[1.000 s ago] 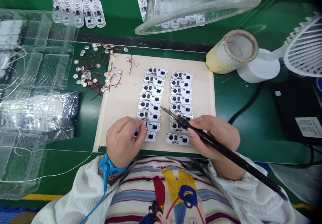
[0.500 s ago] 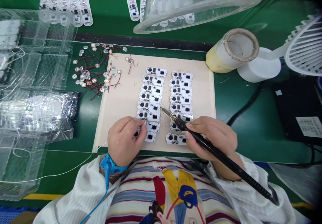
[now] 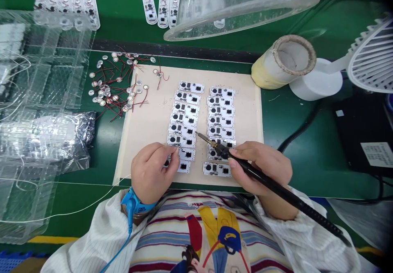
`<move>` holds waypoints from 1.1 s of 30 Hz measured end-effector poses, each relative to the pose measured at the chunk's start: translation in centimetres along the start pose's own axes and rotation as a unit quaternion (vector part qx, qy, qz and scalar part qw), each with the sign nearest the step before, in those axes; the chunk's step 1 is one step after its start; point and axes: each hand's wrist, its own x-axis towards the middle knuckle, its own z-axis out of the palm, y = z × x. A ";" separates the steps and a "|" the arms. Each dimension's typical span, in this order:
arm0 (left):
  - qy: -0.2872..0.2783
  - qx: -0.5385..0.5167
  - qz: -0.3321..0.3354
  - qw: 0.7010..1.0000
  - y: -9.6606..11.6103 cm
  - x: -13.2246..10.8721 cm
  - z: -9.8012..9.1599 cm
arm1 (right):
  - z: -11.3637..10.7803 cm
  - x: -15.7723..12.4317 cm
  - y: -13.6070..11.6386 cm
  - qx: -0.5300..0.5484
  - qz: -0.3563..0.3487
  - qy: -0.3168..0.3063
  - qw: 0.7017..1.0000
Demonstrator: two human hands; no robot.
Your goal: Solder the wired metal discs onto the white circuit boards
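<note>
In my right hand [image 3: 264, 170] is a soldering iron [image 3: 254, 172], gripped like a pen, its metal tip pointing left at the right edge of the left column of white circuit boards [image 3: 185, 108]. Whether the tip touches a board I cannot tell. My left hand [image 3: 155, 168] is closed in a pinch on thin solder wire [image 3: 92, 207], which trails in from the left; a short end shows at the fingertips, over the lower boards of that column. A blue wrist strap [image 3: 136, 203] circles my left wrist. The right column of boards [image 3: 221, 121] lies partly under the iron.
Small round discs with red wires [image 3: 106, 93] lie at the mat's upper left. Clear plastic trays [image 3: 58, 84] and a shiny bag [image 3: 73, 142] are at left. A clear hood [image 3: 239, 11] hangs above. A cardboard tube [image 3: 276, 64] and white fan [image 3: 371, 56] stand right.
The rounded white boards on the green surface at the back have shifted left. My right hand has moved slightly right; the iron's tip and my left hand stay almost in place.
</note>
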 end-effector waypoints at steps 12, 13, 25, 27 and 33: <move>-0.003 0.005 -0.005 1.000 -0.1 0.0 0.3 | 0.0 0.0 -0.1 0.003 0.005 -0.005 1.000; -0.004 0.005 -0.006 1.000 -0.1 0.0 0.3 | 0.0 0.0 -0.1 0.002 0.006 -0.004 1.000; -0.012 0.009 -0.012 1.000 0.1 -0.1 0.1 | 0.2 0.2 0.0 0.001 0.006 0.004 1.000; -0.011 0.008 -0.010 1.000 0.0 -0.1 0.1 | 0.1 0.3 -0.1 -0.001 0.009 0.001 1.000; -0.009 0.010 -0.009 1.000 0.0 -0.1 0.0 | 0.0 0.4 -0.1 0.004 0.006 -0.008 1.000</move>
